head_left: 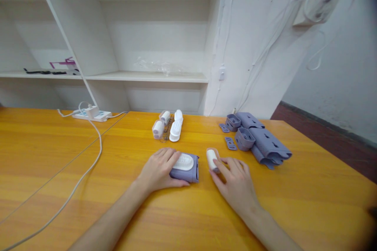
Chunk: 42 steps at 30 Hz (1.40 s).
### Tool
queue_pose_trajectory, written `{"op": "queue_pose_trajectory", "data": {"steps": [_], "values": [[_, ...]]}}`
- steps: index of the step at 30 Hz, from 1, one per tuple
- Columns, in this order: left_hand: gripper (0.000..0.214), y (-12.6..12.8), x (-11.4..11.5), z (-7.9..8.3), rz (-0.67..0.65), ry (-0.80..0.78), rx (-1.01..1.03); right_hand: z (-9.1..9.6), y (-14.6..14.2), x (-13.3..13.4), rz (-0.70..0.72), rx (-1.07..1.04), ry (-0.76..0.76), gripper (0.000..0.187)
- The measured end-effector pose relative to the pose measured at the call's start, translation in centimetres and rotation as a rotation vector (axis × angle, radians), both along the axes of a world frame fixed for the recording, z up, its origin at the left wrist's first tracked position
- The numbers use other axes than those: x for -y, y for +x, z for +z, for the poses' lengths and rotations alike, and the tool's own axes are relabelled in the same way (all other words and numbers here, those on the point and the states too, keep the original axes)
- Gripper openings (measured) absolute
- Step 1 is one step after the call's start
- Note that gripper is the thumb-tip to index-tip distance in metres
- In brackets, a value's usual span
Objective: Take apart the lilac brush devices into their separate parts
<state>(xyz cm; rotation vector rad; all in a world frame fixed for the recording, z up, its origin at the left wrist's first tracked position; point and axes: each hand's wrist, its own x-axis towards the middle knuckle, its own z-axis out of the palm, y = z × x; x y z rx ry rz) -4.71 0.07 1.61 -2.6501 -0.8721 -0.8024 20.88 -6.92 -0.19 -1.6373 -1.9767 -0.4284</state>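
Observation:
My left hand [160,168] is wrapped round a grey-purple plastic housing [193,173] lying on the table, its thumb along the near side. On top of that housing sits a white oval ribbed piece [185,162], partly under my fingers. To the right, my right hand [234,176] has its thumb and index finger on a white cylinder in a clear case [211,159], which stands apart from the housing. Its other fingers are curled.
Farther back are more cased white cylinders [158,128], metal springs [167,127] and white ribbed pieces [176,130]. Grey-purple housings [269,143], cups [245,139] and small slotted plates [230,143] lie at the right. A power strip [101,116] and cable [100,153] occupy the left.

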Motion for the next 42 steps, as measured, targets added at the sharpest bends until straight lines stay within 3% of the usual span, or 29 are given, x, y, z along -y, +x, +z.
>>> {"op": "queue_pose_trajectory", "data": {"steps": [6,11,17,24,30,34,37,40,42], "values": [[0.07,0.0,0.0,-0.2,-0.002,-0.013,0.002,1.1,-1.1,-1.3,-0.041,0.015,-0.048,0.021],[0.069,0.0,-0.1,-0.2,0.002,-0.018,-0.008,0.0,-0.1,-2.9,-0.082,0.023,-0.041,0.034],[0.068,0.1,0.0,-0.1,0.026,-0.053,-0.004,-1.4,0.6,-3.4,-0.004,-0.023,-0.078,0.046],[0.075,0.5,0.2,-0.2,0.134,-0.048,0.01,-1.6,0.8,-3.4,-0.027,-0.033,-0.08,0.048],[0.094,1.0,0.5,-0.4,0.29,-0.006,0.063,-0.7,0.4,-2.8,0.108,0.04,-0.061,0.043],[0.093,0.9,0.7,-0.5,0.405,-0.03,0.098,-0.3,0.2,-2.5,0.05,-0.008,-0.069,0.037],[0.085,0.5,0.7,-0.4,0.337,-0.063,0.068,0.2,-0.1,-2.0,0.069,-0.04,-0.031,0.036],[0.082,0.2,0.7,-0.1,0.224,-0.12,0.04,0.8,-0.7,-1.0,0.216,-0.064,-0.022,0.041],[0.082,0.2,0.8,0.0,0.137,-0.155,0.029,0.9,-1.1,-0.1,0.323,-0.092,-0.095,0.051]]}}
